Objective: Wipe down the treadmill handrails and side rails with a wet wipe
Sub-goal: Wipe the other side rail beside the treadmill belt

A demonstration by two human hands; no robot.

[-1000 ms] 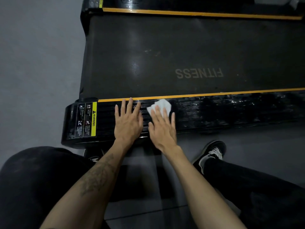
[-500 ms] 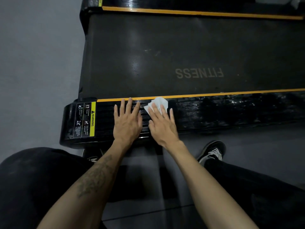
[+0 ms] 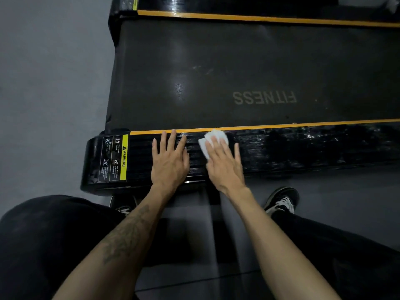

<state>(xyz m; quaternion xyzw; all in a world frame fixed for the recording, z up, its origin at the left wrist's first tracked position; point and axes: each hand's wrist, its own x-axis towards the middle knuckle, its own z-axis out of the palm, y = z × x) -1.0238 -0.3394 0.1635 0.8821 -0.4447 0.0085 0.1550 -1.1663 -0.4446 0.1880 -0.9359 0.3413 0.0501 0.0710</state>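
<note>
The wet wipe [image 3: 213, 140], judged limp and light, lies under the flat-fingered right hand [image 3: 224, 164] pressing it onto the side rail [image 3: 303, 148]; the left hand [image 3: 170, 161] rests flat alongside.

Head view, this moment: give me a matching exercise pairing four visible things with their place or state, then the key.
Things:
1. wet wipe
2. left hand
3. warning label
4. sneaker

Places or states:
A. on the floor, below the side rail
B. pressed under the right hand fingers
C. flat on the rail, holding nothing
D. stuck at the rail's left end

Pairs: 1-B, 2-C, 3-D, 4-A
</note>
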